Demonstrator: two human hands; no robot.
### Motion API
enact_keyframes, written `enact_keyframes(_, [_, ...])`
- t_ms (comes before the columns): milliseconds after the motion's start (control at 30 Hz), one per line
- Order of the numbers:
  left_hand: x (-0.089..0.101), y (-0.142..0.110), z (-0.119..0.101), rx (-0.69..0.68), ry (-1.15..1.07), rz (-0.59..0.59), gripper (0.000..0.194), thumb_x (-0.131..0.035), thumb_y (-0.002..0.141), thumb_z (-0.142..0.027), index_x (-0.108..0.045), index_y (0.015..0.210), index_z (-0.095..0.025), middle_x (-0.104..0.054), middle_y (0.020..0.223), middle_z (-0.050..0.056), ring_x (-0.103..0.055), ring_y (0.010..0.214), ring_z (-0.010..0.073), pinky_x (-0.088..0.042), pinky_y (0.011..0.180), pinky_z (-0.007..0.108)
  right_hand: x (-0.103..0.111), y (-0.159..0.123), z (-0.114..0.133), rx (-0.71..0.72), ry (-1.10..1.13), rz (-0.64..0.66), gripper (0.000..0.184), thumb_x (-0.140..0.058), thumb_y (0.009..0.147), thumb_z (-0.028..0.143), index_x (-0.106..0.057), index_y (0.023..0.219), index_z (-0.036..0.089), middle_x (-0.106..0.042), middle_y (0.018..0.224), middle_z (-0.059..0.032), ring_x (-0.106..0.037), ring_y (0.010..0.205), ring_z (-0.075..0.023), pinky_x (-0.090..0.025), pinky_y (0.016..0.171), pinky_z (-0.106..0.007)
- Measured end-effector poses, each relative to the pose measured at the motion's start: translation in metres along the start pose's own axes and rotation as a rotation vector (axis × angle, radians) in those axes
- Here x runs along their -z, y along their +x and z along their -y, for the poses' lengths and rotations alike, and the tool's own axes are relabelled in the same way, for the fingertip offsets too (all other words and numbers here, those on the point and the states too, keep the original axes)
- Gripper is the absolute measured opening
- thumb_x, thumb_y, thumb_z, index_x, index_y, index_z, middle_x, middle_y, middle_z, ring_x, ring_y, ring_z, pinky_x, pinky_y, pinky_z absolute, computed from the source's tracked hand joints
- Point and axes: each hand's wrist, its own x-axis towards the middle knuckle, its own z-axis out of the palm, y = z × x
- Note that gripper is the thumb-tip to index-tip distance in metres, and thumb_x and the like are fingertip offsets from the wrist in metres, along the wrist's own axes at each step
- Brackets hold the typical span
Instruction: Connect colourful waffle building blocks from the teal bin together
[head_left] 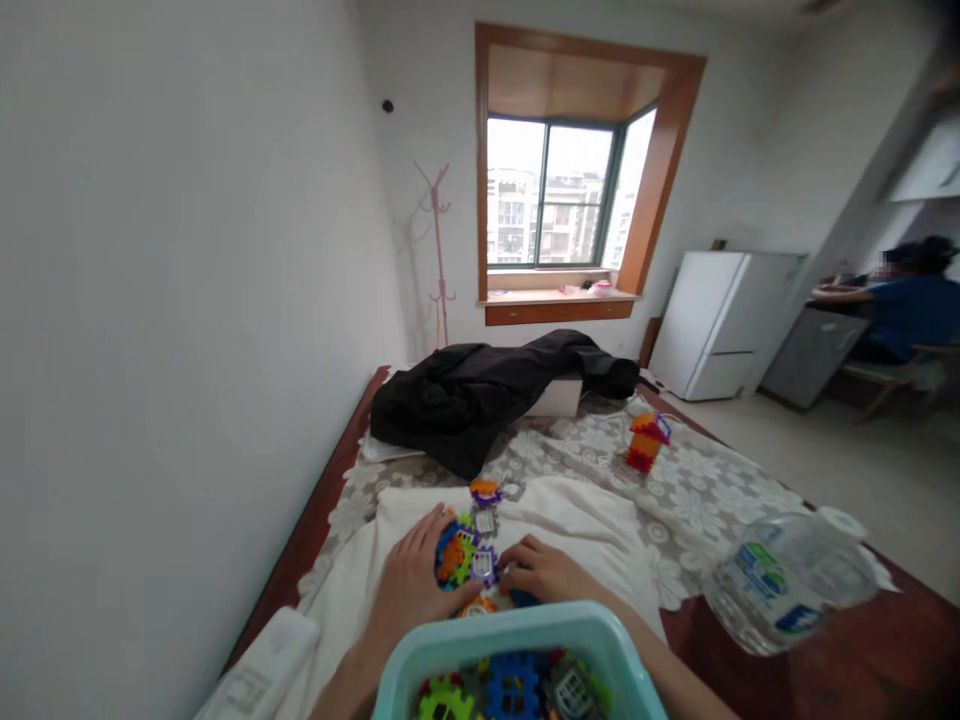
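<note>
Your left hand (409, 590) and right hand (541, 572) clamp the block cluster (469, 558); teal bin (517, 640) at 6 o'clock.

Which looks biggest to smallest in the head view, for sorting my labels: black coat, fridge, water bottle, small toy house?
1. black coat
2. fridge
3. water bottle, though its nearness to the camera inflates it
4. small toy house
</note>
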Motion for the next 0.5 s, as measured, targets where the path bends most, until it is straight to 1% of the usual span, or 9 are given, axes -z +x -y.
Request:
enact_keyframes(33, [-0.001, 0.001, 0.002, 0.013, -0.018, -0.001, 0.076, -0.086, 0.08, -0.042, -0.067, 0.149, -0.019, -0.067, 0.157, 0.018, -0.064, 0.145, 0.0399, -0.05, 0.124, 0.059, -0.004, 0.003, -0.004, 0.014, -0.01, -0.025, 0.037, -0.078, 0.1, 0.054, -0.083, 0.125, 0.027, -0.076, 0.133, -0.0108, -0.065, 0.119, -0.0296, -0.057, 0.105, -0.042])
enact_keyframes(100, [-0.001, 0.003, 0.005, 0.035, -0.066, -0.03, 0.06, -0.07, 0.093, -0.043, -0.068, 0.148, -0.021, -0.074, 0.147, 0.014, -0.07, 0.137, 0.0352, -0.053, 0.122, 0.056, -0.008, 0.007, -0.01, 0.027, -0.015, -0.071, 0.035, -0.075, 0.103, 0.052, -0.082, 0.127, 0.028, -0.076, 0.135, -0.0099, -0.065, 0.123, -0.0286, -0.056, 0.108, -0.041])
enact_keyframes(200, [0.004, 0.006, 0.004, 0.057, -0.139, -0.048, 0.054, -0.059, 0.099, -0.052, -0.069, 0.144, -0.023, -0.077, 0.142, 0.012, -0.074, 0.132, 0.0329, -0.057, 0.119, 0.052, -0.008, 0.011, -0.012, 0.023, -0.014, -0.138, 0.034, -0.064, 0.11, 0.047, -0.077, 0.137, 0.031, -0.071, 0.15, -0.0091, -0.063, 0.134, -0.0287, -0.054, 0.116, -0.042])
enact_keyframes(300, [0.012, 0.007, 0.0, 0.079, -0.211, -0.05, 0.052, -0.054, 0.099, -0.055, -0.068, 0.138, -0.024, -0.078, 0.141, 0.012, -0.075, 0.133, 0.0321, -0.057, 0.119, 0.049, -0.012, 0.013, -0.015, 0.041, -0.033, -0.168, 0.036, -0.052, 0.115, 0.038, -0.072, 0.145, 0.034, -0.067, 0.157, -0.0078, -0.064, 0.138, -0.0281, -0.054, 0.119, -0.044])
enact_keyframes(333, [0.013, 0.008, 0.0, 0.091, -0.236, -0.053, 0.05, -0.053, 0.099, -0.055, -0.067, 0.136, -0.024, -0.079, 0.14, 0.012, -0.075, 0.133, 0.032, -0.058, 0.119, 0.048, -0.016, 0.014, -0.018, 0.05, -0.045, -0.173, 0.037, -0.052, 0.115, 0.035, -0.072, 0.147, 0.035, -0.066, 0.158, -0.0076, -0.065, 0.137, -0.0281, -0.054, 0.119, -0.044])
enact_keyframes(400, [0.011, 0.009, 0.004, 0.115, -0.289, -0.062, 0.05, -0.053, 0.098, -0.056, -0.065, 0.135, -0.025, -0.081, 0.137, 0.012, -0.077, 0.131, 0.0322, -0.06, 0.116, 0.046, -0.028, 0.019, -0.029, 0.057, -0.077, -0.189, 0.042, -0.058, 0.111, 0.03, -0.069, 0.151, 0.037, -0.063, 0.163, -0.008, -0.066, 0.139, -0.0298, -0.056, 0.118, -0.046])
enact_keyframes(500, [0.0, 0.011, 0.019, 0.094, -0.292, -0.081, 0.053, -0.054, 0.096, -0.056, -0.065, 0.137, -0.024, -0.08, 0.139, 0.014, -0.076, 0.132, 0.0343, -0.059, 0.117, 0.051, -0.045, 0.031, -0.046, 0.001, -0.128, -0.212, 0.059, -0.072, 0.103, 0.029, -0.06, 0.16, 0.038, -0.054, 0.171, -0.0115, -0.068, 0.137, -0.0353, -0.059, 0.116, -0.051])
